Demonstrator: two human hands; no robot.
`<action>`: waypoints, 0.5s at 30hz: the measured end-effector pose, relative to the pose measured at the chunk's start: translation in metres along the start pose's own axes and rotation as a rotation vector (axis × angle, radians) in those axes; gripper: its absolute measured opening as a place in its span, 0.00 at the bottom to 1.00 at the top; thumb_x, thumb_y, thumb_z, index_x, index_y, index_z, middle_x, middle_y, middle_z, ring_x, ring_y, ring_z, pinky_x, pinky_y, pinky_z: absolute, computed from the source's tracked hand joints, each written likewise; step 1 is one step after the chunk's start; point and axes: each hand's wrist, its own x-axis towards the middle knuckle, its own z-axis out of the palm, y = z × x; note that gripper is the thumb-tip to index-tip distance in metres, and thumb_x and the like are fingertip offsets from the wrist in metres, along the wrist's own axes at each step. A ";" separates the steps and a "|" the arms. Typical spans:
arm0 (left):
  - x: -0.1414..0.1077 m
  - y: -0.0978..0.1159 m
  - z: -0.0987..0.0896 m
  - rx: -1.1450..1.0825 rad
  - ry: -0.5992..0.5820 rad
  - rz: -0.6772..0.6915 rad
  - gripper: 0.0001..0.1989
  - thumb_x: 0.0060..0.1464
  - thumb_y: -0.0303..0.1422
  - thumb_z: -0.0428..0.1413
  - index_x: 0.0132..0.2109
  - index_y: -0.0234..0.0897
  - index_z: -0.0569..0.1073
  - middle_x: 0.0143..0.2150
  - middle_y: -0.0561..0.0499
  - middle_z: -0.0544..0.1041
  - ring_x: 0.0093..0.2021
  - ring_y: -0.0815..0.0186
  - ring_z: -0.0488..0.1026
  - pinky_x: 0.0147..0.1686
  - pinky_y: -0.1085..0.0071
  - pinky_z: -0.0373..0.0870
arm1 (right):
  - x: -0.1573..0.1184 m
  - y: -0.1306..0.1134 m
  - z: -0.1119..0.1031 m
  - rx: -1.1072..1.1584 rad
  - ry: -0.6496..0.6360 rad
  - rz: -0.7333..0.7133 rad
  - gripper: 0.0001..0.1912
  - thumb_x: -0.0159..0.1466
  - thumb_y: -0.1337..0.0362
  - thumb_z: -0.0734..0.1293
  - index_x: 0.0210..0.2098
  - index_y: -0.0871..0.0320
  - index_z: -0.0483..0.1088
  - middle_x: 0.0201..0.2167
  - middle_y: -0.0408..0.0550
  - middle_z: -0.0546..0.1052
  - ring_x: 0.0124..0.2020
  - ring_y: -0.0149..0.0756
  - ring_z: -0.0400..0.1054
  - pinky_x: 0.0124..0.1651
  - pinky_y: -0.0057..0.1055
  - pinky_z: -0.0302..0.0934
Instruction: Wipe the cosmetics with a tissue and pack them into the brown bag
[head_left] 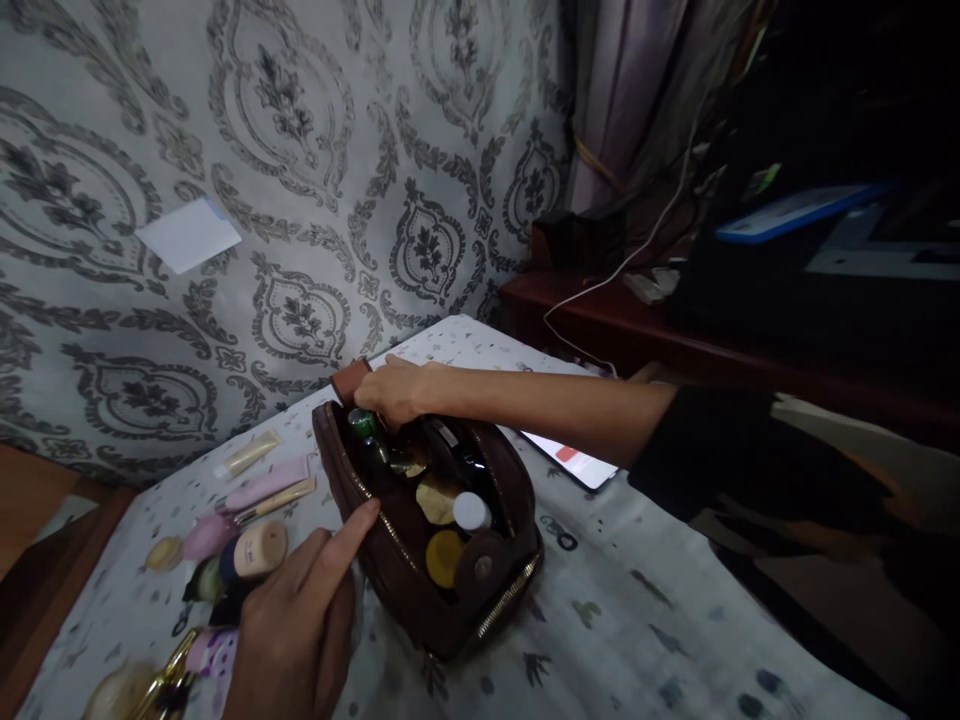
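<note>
A dark brown zippered toiletry bag [405, 590] lies unzipped on the bed-like surface. Inside it I see a white-capped container [472, 512], a yellow round lid [445, 558], a crumpled gold piece [437, 498] and a green-topped bottle [363, 424]. My left hand [296, 620] rests at the bag's near left side, index finger stretched against the zipper edge, the others curled. Over the bag's far end, my right hand [397, 390] reaches down with bent fingers beside the green top. Its fingertips are partly hidden, so what they grip cannot be made out. A brown flap [350, 380] shows behind it.
Left of the bag lie several cosmetics: a cream tube [247, 454], a pink tube [268, 482], a brush [276, 500] and a beige bottle [260, 548]. A lit phone [576, 462] sits under my right forearm. Patterned wall behind; dark red furniture [600, 320] with a white cable at right.
</note>
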 end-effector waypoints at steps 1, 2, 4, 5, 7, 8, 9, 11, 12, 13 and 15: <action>0.000 0.000 0.000 -0.002 0.006 0.002 0.20 0.67 0.30 0.44 0.62 0.39 0.68 0.37 0.48 0.78 0.33 0.71 0.77 0.33 0.79 0.70 | 0.001 0.000 0.001 -0.003 0.004 -0.001 0.14 0.56 0.70 0.73 0.43 0.62 0.76 0.46 0.53 0.79 0.52 0.49 0.72 0.54 0.43 0.60; 0.000 0.000 0.000 -0.007 0.014 0.007 0.20 0.67 0.29 0.45 0.62 0.40 0.68 0.37 0.48 0.78 0.33 0.70 0.77 0.33 0.79 0.70 | 0.001 -0.001 0.001 -0.005 0.010 -0.001 0.15 0.56 0.70 0.73 0.43 0.62 0.76 0.46 0.53 0.79 0.52 0.49 0.71 0.54 0.43 0.60; 0.000 0.001 0.000 -0.019 0.021 0.011 0.20 0.66 0.29 0.45 0.63 0.40 0.68 0.36 0.49 0.78 0.33 0.70 0.77 0.33 0.78 0.70 | 0.002 -0.002 0.001 -0.007 0.006 0.000 0.16 0.56 0.69 0.73 0.45 0.61 0.75 0.48 0.53 0.79 0.53 0.48 0.71 0.55 0.42 0.60; 0.000 0.001 0.000 -0.028 0.017 0.008 0.21 0.66 0.28 0.45 0.63 0.39 0.67 0.35 0.49 0.77 0.32 0.70 0.76 0.33 0.79 0.70 | 0.002 -0.002 0.001 -0.010 0.001 0.001 0.17 0.56 0.68 0.74 0.45 0.61 0.75 0.49 0.53 0.78 0.53 0.48 0.71 0.55 0.41 0.59; 0.001 0.002 -0.001 -0.046 0.003 -0.005 0.21 0.66 0.28 0.45 0.63 0.39 0.67 0.33 0.50 0.76 0.30 0.70 0.76 0.31 0.79 0.70 | 0.003 -0.001 0.000 -0.019 -0.015 0.014 0.18 0.55 0.68 0.75 0.46 0.61 0.75 0.49 0.53 0.79 0.53 0.48 0.71 0.55 0.39 0.60; 0.001 0.003 -0.001 -0.054 0.001 -0.010 0.21 0.66 0.27 0.44 0.63 0.39 0.67 0.32 0.50 0.76 0.30 0.70 0.76 0.31 0.79 0.70 | 0.002 -0.001 -0.001 -0.014 -0.026 0.027 0.19 0.54 0.68 0.75 0.45 0.62 0.76 0.48 0.53 0.79 0.52 0.47 0.71 0.53 0.37 0.61; 0.000 0.003 -0.001 -0.058 0.003 -0.011 0.22 0.66 0.27 0.45 0.63 0.39 0.67 0.33 0.50 0.76 0.31 0.70 0.76 0.31 0.78 0.70 | 0.002 0.001 -0.003 0.004 -0.029 0.031 0.19 0.54 0.68 0.75 0.45 0.62 0.76 0.47 0.53 0.80 0.51 0.47 0.72 0.50 0.35 0.62; -0.001 0.003 -0.001 -0.057 0.010 -0.008 0.22 0.65 0.26 0.45 0.64 0.39 0.66 0.36 0.48 0.77 0.34 0.69 0.77 0.33 0.78 0.71 | 0.001 0.006 -0.006 0.073 0.003 0.004 0.19 0.54 0.69 0.73 0.46 0.62 0.76 0.45 0.52 0.80 0.47 0.44 0.74 0.44 0.30 0.63; -0.001 0.003 -0.001 -0.056 0.008 -0.008 0.23 0.65 0.25 0.45 0.64 0.40 0.65 0.38 0.48 0.78 0.35 0.68 0.77 0.34 0.77 0.71 | 0.000 0.010 -0.008 0.112 0.037 -0.009 0.19 0.55 0.71 0.72 0.47 0.61 0.76 0.45 0.52 0.80 0.46 0.42 0.74 0.41 0.29 0.63; -0.002 0.003 -0.001 -0.057 0.001 -0.010 0.23 0.65 0.25 0.45 0.65 0.40 0.64 0.39 0.47 0.78 0.36 0.68 0.77 0.34 0.77 0.72 | 0.000 0.013 -0.010 0.146 0.080 -0.018 0.20 0.55 0.72 0.71 0.48 0.61 0.76 0.45 0.52 0.80 0.45 0.41 0.73 0.39 0.28 0.62; -0.002 0.003 -0.002 -0.062 -0.019 -0.006 0.23 0.65 0.25 0.45 0.65 0.40 0.63 0.39 0.48 0.79 0.35 0.69 0.78 0.34 0.77 0.72 | -0.002 0.020 -0.013 0.173 0.133 -0.005 0.19 0.56 0.75 0.68 0.48 0.64 0.76 0.44 0.52 0.80 0.44 0.39 0.73 0.37 0.26 0.60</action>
